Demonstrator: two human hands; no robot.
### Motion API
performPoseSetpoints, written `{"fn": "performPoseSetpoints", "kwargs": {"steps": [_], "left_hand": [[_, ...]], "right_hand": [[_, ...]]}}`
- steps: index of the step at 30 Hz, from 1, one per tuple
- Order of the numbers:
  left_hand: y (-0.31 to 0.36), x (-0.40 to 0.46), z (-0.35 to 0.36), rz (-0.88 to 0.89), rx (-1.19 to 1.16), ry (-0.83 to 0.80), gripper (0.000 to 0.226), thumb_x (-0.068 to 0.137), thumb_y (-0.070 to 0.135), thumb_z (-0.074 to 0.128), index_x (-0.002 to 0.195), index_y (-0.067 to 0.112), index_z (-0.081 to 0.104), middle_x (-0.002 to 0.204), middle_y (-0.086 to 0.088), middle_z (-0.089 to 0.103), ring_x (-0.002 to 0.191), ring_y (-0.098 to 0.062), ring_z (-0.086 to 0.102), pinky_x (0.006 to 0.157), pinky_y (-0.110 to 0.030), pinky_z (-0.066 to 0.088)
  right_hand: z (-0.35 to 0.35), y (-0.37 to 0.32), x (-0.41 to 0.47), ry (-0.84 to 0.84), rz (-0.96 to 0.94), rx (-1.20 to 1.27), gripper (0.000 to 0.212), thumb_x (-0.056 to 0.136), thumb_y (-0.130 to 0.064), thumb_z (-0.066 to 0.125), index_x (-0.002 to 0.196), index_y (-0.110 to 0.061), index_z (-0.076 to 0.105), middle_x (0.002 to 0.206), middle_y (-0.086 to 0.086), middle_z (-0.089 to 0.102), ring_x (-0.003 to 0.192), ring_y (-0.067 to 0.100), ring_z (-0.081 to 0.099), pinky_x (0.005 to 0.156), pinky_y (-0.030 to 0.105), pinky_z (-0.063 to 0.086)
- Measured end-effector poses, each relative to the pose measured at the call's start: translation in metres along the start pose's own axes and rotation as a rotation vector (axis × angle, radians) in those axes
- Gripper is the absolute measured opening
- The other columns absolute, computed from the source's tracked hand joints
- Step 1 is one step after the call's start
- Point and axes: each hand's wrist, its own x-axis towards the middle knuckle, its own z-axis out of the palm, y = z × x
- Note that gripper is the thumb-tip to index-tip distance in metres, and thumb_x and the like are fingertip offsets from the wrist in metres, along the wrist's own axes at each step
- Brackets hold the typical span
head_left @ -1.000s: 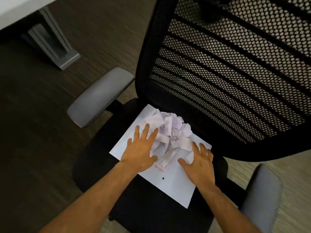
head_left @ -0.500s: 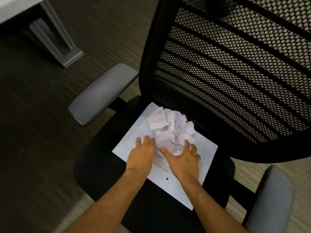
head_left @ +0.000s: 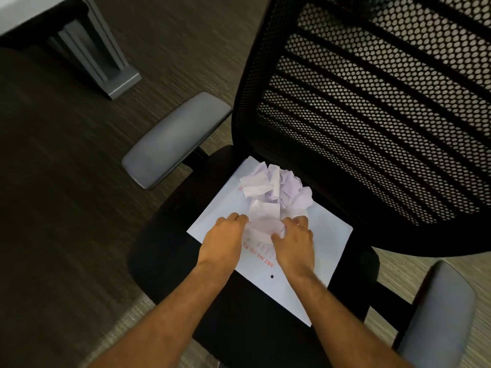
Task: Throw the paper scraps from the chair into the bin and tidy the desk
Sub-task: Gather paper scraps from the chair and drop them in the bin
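Observation:
A heap of pale lilac paper scraps (head_left: pixel 276 192) lies on a white sheet (head_left: pixel 326 243) with red print, spread on the black seat of an office chair (head_left: pixel 164 243). My left hand (head_left: pixel 224 243) presses against the near left side of the heap, fingers curled into the scraps. My right hand (head_left: pixel 295 243) closes on the near right side, its fingers bent around several scraps. The two hands sit close together, with loose scraps bunched between them.
The chair's black mesh backrest (head_left: pixel 372 102) rises right behind the heap. Grey armrests stand at the left (head_left: pixel 175 139) and at the lower right (head_left: pixel 438 314). A grey desk leg (head_left: pixel 103 65) stands on the dark floor at upper left. No bin is in view.
Both hands have drawn together from the heap's sides and their fingers have curled, bunching the near scraps between them. The view has shifted slightly.

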Motion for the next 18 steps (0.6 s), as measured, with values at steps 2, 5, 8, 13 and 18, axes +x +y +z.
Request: {"fn": "performPoseSetpoints", "kwargs": {"steps": [2,5,8,13,18], "left_hand": [[-0.001,-0.002,-0.003,-0.027,-0.039,0.04,0.043,0.092,0.005,0.064,0.131,0.021,0.055,0.121,-0.001,0.061,0.101,-0.02,0.06,0.08,-0.032,0.054],[-0.003,-0.01,-0.006,-0.082,-0.162,0.086,0.042,0.096,0.006,0.059,0.135,0.021,0.056,0.128,0.0,0.061,0.107,-0.018,0.062,0.088,-0.031,0.054],[-0.006,-0.024,-0.014,-0.183,-0.343,0.146,0.035,0.099,0.009,0.059,0.131,0.02,0.062,0.131,0.0,0.063,0.114,-0.017,0.063,0.096,-0.03,0.051],[-0.026,-0.048,-0.027,-0.234,-0.433,0.203,0.03,0.097,0.011,0.063,0.126,0.019,0.064,0.125,-0.001,0.065,0.113,-0.017,0.063,0.094,-0.03,0.053],[-0.051,-0.079,-0.031,-0.222,-0.448,0.232,0.029,0.095,0.01,0.064,0.122,0.021,0.066,0.118,0.002,0.068,0.105,-0.014,0.065,0.089,-0.025,0.054]], "right_hand": [[-0.003,0.005,-0.004,0.015,-0.04,0.122,0.023,0.095,-0.017,0.065,0.117,-0.018,0.065,0.127,0.003,0.053,0.099,0.025,0.06,0.077,0.032,0.056],[-0.01,0.014,-0.009,0.021,-0.045,0.287,0.008,0.094,-0.015,0.064,0.1,-0.017,0.069,0.106,-0.002,0.059,0.083,0.013,0.058,0.066,0.015,0.045],[-0.017,0.022,-0.015,-0.011,-0.043,0.372,0.003,0.092,-0.015,0.069,0.092,-0.017,0.067,0.091,-0.004,0.059,0.076,0.012,0.057,0.061,0.017,0.047],[-0.015,0.017,-0.026,-0.251,-0.076,0.471,0.011,0.085,-0.011,0.077,0.091,-0.015,0.069,0.128,-0.011,0.053,0.104,0.022,0.062,0.053,0.027,0.054],[0.014,-0.002,-0.028,-0.225,-0.091,0.24,0.013,0.09,-0.014,0.071,0.102,-0.011,0.071,0.165,-0.003,0.024,0.132,0.023,0.051,0.096,0.027,0.045]]}}
